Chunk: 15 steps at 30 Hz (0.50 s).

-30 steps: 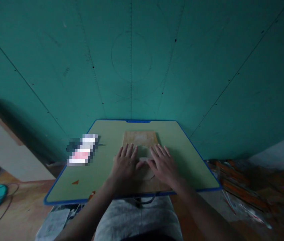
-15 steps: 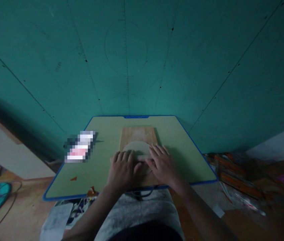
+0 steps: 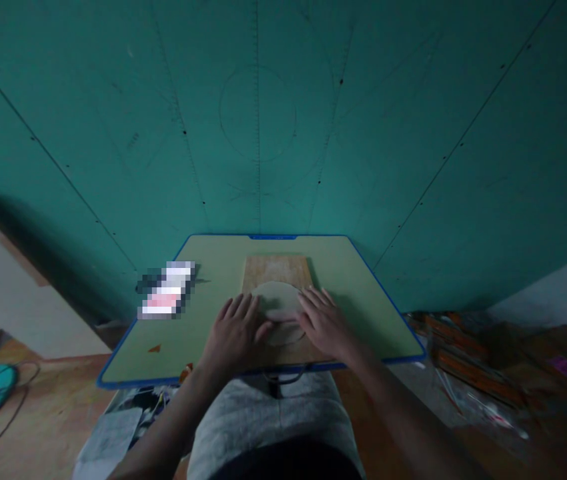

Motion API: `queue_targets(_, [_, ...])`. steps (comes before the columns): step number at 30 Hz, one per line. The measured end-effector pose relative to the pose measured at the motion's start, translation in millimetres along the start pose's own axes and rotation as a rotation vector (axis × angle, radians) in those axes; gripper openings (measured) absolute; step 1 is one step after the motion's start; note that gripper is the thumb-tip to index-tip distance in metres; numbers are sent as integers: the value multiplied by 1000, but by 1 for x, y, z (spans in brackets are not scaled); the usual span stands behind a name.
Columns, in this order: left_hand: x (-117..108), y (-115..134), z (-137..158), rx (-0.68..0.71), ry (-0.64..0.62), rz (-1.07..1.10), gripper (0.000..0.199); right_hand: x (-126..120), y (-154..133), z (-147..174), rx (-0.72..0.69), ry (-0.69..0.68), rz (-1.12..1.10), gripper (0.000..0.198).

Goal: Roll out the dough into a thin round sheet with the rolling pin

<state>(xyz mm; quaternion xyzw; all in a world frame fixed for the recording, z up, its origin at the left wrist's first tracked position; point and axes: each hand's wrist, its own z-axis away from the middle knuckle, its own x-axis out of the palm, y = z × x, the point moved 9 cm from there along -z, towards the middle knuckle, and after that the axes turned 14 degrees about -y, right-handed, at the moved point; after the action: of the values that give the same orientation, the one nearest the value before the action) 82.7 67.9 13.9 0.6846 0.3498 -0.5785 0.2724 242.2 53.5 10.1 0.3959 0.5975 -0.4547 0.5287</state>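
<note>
A pale, thin rolling pin [image 3: 282,315] lies crosswise over a flat round sheet of dough [image 3: 277,295]. Under the dough is a wooden board [image 3: 277,265]. My left hand [image 3: 234,332] rests flat over the pin's left end, fingers stretched forward and thumb pointing inward. Over the right end lies my right hand [image 3: 324,321], its fingers spread and its thumb along the pin. Both hands press from above rather than wrapping around; the pin's ends are hidden beneath them.
The board lies on a light green folding table [image 3: 368,300] with a blue edge, against a green wall [image 3: 283,133]. A pixelated object [image 3: 166,290] is at the table's left side, with a small brown scrap [image 3: 154,349] nearer me. Clutter [image 3: 468,353] lies on the floor at right.
My hands and the rolling pin have shifted slightly over the dough, and more of the dough's near part shows. The left fingers look straighter. The camera view has also moved a little.
</note>
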Motion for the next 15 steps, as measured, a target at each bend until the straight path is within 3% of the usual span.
queue_targets(2, [0,-14,-13,-92,-12,8,52,-5,4,-16,36,-1,17,46])
queue_targets(4, [-1,-14,-9,-95,1,18,53,-5,2,-15,38,14,20,46])
queue_targets(7, [-2,4,25,-23,56,50,56,2,-9,15,-2,54,-6,48])
queue_targets(11, [-3,28,78,-26,126,40,70,10,-28,71,-39,135,-29,61])
queue_targets(15, [-2,36,96,-29,136,11,68,16,-37,95,-45,164,-25,67])
